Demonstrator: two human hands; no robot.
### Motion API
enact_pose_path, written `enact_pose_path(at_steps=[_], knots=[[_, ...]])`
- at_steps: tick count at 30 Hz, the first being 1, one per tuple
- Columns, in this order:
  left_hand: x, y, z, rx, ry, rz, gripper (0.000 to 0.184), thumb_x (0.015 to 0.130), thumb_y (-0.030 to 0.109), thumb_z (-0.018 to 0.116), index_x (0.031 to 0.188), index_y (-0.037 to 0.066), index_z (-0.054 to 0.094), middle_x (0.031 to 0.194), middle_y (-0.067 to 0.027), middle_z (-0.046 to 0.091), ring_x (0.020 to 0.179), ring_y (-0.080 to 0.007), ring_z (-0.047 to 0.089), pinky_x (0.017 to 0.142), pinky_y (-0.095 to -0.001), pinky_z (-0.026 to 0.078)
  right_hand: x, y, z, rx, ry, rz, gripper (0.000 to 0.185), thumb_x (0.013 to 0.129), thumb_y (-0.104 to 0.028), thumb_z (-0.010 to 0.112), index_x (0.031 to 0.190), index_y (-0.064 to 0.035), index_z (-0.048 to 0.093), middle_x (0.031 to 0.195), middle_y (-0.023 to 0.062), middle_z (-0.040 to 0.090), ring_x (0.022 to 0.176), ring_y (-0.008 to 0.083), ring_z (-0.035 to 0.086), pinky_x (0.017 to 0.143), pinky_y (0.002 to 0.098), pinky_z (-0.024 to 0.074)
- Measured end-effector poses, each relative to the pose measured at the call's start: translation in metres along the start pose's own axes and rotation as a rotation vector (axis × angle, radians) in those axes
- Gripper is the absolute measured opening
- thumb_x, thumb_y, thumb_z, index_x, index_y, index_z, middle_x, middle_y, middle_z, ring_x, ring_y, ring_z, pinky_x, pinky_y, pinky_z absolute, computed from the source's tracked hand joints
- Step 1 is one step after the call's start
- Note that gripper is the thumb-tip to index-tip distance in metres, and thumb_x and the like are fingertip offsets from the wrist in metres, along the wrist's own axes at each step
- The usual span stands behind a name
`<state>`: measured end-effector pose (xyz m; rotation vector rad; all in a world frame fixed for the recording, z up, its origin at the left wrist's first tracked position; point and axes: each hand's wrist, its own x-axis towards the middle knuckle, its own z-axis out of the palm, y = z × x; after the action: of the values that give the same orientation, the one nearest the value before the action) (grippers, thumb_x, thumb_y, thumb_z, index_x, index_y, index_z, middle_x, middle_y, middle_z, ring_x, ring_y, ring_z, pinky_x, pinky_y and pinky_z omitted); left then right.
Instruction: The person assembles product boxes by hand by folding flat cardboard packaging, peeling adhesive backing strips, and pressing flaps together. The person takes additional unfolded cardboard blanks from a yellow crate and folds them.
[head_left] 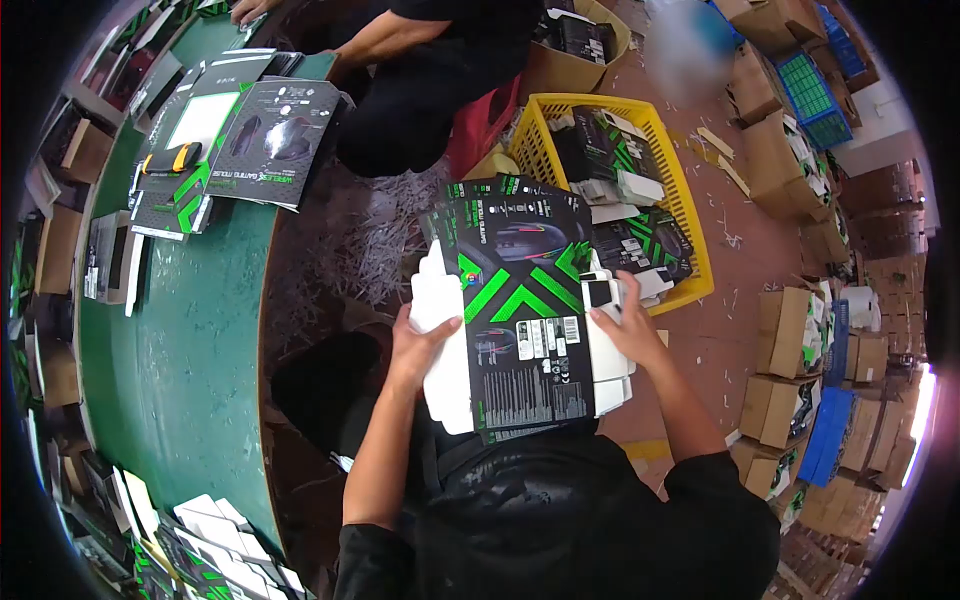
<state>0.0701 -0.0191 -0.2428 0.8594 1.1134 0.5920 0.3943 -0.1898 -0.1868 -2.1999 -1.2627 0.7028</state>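
Note:
A stack of flat printed mouse boxes [520, 300], black with green chevrons and white flaps, rests above my lap. My left hand [412, 350] grips its left edge, thumb on top of the white flaps and fingers underneath. On the opposite side my right hand [630, 325] holds the flaps, with its thumb near the printed face and the index finger raised along the edge. Several sheets lie one on another, slightly fanned at the top. Just beyond the stack stands a yellow plastic basket [690, 235] with more of these black and green boxes inside.
At left, a green worktable [180, 370] carries flat box sheets [270, 140] and a yellow-black utility knife [172, 158]. Another person's arm [390, 38] reaches over its far end. Paper shreds [380, 230] litter the floor. Cardboard boxes [775, 325] line the right side.

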Motion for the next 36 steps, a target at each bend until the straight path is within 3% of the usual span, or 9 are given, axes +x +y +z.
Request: enact_pose_path(at_steps=[5,9,13,18,23,26,31,35,36], knots=[[0.012,-0.025,0.001,-0.212,-0.111,-0.044,0.051,0.082,0.009,0.085,0.126,-0.003,0.062,0.116,-0.0086,0.071,0.099,-0.0183,0.068,0.088,-0.0323,0.055,0.011,0.033,-0.001,0.698,-0.236,0.482,0.074,0.089,-0.024,0.08,0.144,0.0007,0.039,0.121,0.0163,0.067,0.101,0.0222,0.068,0.089,0.0361,0.0549],[0.002,-0.016,0.004,-0.025,-0.04,0.053,0.044,0.083,0.005,0.083,0.121,-0.001,0.063,0.109,-0.0082,0.072,0.094,-0.0159,0.069,0.085,-0.0331,0.057,-0.002,0.033,0.013,0.638,0.167,0.447,0.059,0.086,-0.017,0.083,0.134,0.0031,0.054,0.108,0.0116,0.07,0.093,0.018,0.069,0.081,0.0347,0.0573],[-0.035,0.014,0.014,0.182,0.042,0.334,0.054,0.077,0.01,0.089,0.121,-0.003,0.059,0.113,-0.0095,0.069,0.106,-0.0169,0.065,0.096,-0.0341,0.053,-0.013,0.065,0.004,0.717,0.239,0.262,0.058,0.088,-0.01,0.078,0.137,0.0012,0.049,0.116,0.0112,0.065,0.099,0.0185,0.064,0.086,0.0336,0.0544],[-0.1,0.091,0.024,0.197,0.03,0.641,0.057,0.075,0.025,0.092,0.112,-0.001,0.059,0.094,-0.0181,0.072,0.089,-0.0187,0.072,0.08,-0.0345,0.055,-0.009,0.075,-0.052,0.359,0.495,-0.257,0.062,0.088,-0.008,0.075,0.141,0.0045,0.045,0.127,0.0147,0.059,0.117,0.0251,0.056,0.105,0.0408,0.0431],[-0.163,0.124,0.002,-0.04,0.261,1.014,0.08,0.07,0.018,0.097,0.13,0.002,0.046,0.117,-0.0133,0.066,0.109,-0.0186,0.066,0.093,-0.0349,0.054,0.029,-0.063,-0.131,0.607,0.346,-0.612,0.07,0.082,-0.004,0.076,0.143,0.0033,0.043,0.137,0.0176,0.052,0.121,0.0284,0.055,0.11,0.0445,0.0408],[-0.195,0.101,-0.026,-0.239,0.403,0.839,0.084,0.073,0.009,0.093,0.135,0.003,0.037,0.124,-0.0122,0.059,0.115,-0.0202,0.062,0.098,-0.0371,0.053,0.085,-0.157,-0.129,0.666,0.158,-0.751,0.072,0.075,-0.005,0.082,0.139,0.0012,0.047,0.134,0.0147,0.052,0.116,0.0263,0.057,0.103,0.0431,0.045],[-0.229,0.052,-0.05,-0.334,0.573,0.823,0.073,0.088,0.001,0.076,0.141,-0.001,0.026,0.13,-0.018,0.056,0.119,-0.0271,0.062,0.101,-0.0401,0.052,0.139,-0.43,-0.037,0.266,-0.524,-0.988,0.051,0.068,-0.024,0.092,0.107,0.0011,0.07,0.087,0.0053,0.068,0.083,0.0161,0.067,0.077,0.0354,0.0533],[-0.217,0.002,-0.048,-0.055,0.732,0.784,0.081,0.095,0.001,0.065,0.15,0.005,0.005,0.133,-0.0179,0.048,0.121,-0.0288,0.058,0.103,-0.0426,0.051,0.162,-0.576,0.087,-0.334,-0.924,-1.317,0.051,0.073,-0.035,0.087,0.106,-0.0002,0.07,0.093,0.0115,0.073,0.081,0.0203,0.069,0.076,0.035,0.0537],[-0.211,0.003,-0.043,-0.382,0.593,0.691,0.08,0.098,0.001,0.059,0.151,0.01,-0.001,0.135,-0.02,0.047,0.122,-0.0336,0.059,0.1,-0.0462,0.054,0.155,-0.601,0.119,-0.423,-0.997,-1.333,0.051,0.073,-0.035,0.087,0.107,-0.0004,0.07,0.094,0.0121,0.074,0.082,0.0196,0.07,0.076,0.0351,0.0541]])
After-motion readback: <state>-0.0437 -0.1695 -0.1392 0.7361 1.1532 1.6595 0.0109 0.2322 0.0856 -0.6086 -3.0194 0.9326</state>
